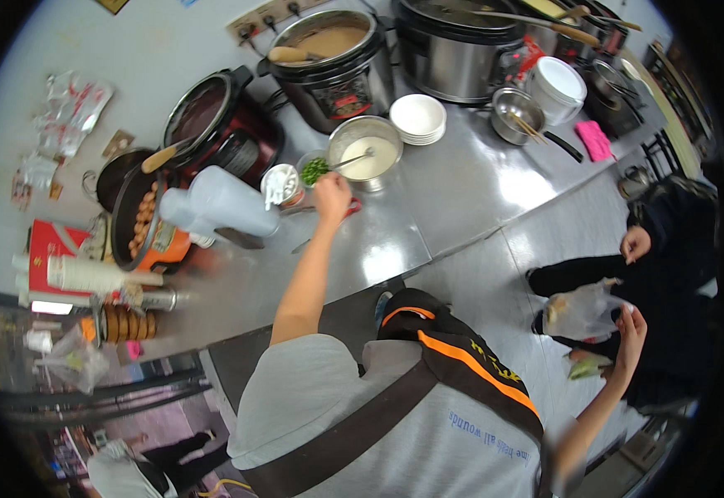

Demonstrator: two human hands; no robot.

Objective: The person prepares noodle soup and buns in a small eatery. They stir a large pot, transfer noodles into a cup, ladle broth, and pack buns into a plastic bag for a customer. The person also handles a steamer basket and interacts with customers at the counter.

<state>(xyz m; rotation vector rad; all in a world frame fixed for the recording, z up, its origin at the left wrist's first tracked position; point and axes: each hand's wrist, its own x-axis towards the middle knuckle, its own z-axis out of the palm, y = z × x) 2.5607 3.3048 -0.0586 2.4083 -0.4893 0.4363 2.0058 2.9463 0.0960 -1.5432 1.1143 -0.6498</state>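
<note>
My left hand (332, 196) is over the steel counter (461, 180), fingers drawn together beside a small tub of chopped green herbs (315, 170). A spoon handle (352, 160) reaches close to its fingertips from a steel bowl of creamy white liquid (371, 155); whether they touch is unclear. A red-handled tool (354, 206) lies partly hidden behind the hand. Out to the right, my right hand (631, 324) pinches the edge of a clear plastic bag (579, 314) with pale food inside.
Large electric cookers (343, 87) line the wall, beside stacked white bowls (419, 118) and a steel saucepan (517, 115). Translucent cups (231, 199), an orange pot of eggs (169, 243) and stacked paper cups (97, 274) stand leftward. A person in dark clothes (673, 292) is close on the right.
</note>
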